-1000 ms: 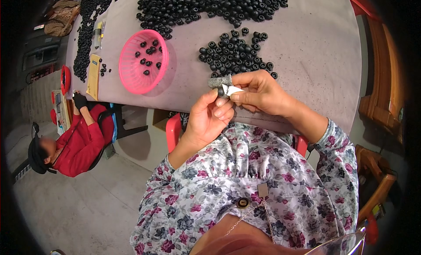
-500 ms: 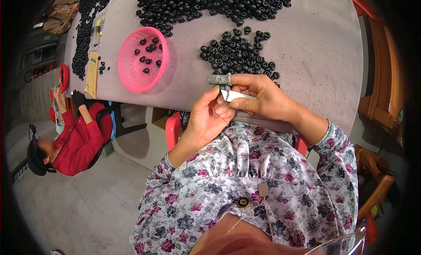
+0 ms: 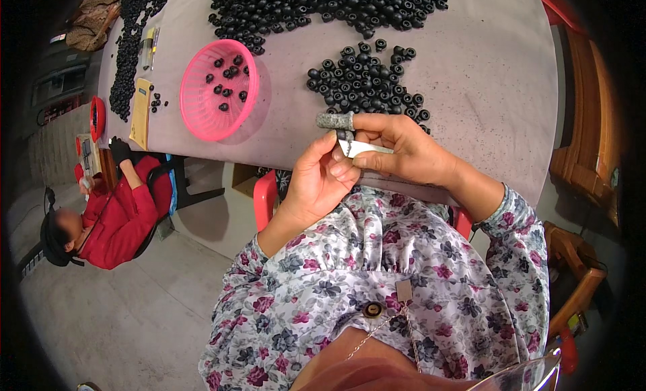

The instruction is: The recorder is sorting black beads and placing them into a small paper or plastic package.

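Observation:
Just off the near table edge, my left hand (image 3: 319, 182) pinches a small round black part (image 3: 344, 135) between its thumb and fingers. It looks like the black pieces heaped on the table. My right hand (image 3: 420, 152) grips a flat, white, wedge-shaped tool (image 3: 367, 148) between thumb and fingers, its wide end against the black part. A thin dark strand lies across that end. A grey knitted finger sleeve (image 3: 334, 121) covers the right index finger, which reaches over the part. Fingers hide most of the part and some of the tool.
Beyond my hands lies a small pile of black parts (image 3: 367, 82), with a larger heap (image 3: 323, 8) behind. A pink basket (image 3: 192, 115) holding several pieces stands left. A person (image 3: 128, 213) in red sits at the left. Wooden furniture (image 3: 589, 129) is at the right.
The black part has turned slightly and shows more above the white tool. My hands stay almost in place. The seated person's far hand has drawn back from the table edge.

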Available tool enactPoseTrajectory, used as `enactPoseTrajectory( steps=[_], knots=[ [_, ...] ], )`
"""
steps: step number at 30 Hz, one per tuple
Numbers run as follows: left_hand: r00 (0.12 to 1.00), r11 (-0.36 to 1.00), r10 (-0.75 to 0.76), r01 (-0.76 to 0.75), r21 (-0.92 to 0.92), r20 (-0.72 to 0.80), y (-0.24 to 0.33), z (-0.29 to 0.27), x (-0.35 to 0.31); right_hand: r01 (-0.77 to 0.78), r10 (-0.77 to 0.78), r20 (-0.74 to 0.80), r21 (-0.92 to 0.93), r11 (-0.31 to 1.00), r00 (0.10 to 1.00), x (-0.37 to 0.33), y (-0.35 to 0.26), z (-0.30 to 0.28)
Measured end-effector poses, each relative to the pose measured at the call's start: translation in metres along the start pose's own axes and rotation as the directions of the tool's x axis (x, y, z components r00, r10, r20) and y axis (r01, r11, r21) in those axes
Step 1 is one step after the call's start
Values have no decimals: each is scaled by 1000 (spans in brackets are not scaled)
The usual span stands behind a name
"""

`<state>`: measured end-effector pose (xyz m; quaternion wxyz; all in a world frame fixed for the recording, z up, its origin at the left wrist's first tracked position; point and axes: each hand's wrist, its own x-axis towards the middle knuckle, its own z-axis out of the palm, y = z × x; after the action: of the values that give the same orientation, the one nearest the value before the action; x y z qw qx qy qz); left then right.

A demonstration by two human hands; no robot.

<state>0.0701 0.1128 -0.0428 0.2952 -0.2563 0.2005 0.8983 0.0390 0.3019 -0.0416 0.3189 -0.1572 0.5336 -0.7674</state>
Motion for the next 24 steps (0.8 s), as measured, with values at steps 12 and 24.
enactPoseTrajectory(
  steps=[12, 24],
  knots=[
    [1000, 999, -15, 14, -40, -3, -1, 0, -2, -78, 76, 51, 47, 996, 996, 0, -3, -4],
    [998, 998, -41, 43, -45, 49, -2, 3, -1, -117, 116, 25, 43, 992, 993, 0, -1, -12]
  ],
)
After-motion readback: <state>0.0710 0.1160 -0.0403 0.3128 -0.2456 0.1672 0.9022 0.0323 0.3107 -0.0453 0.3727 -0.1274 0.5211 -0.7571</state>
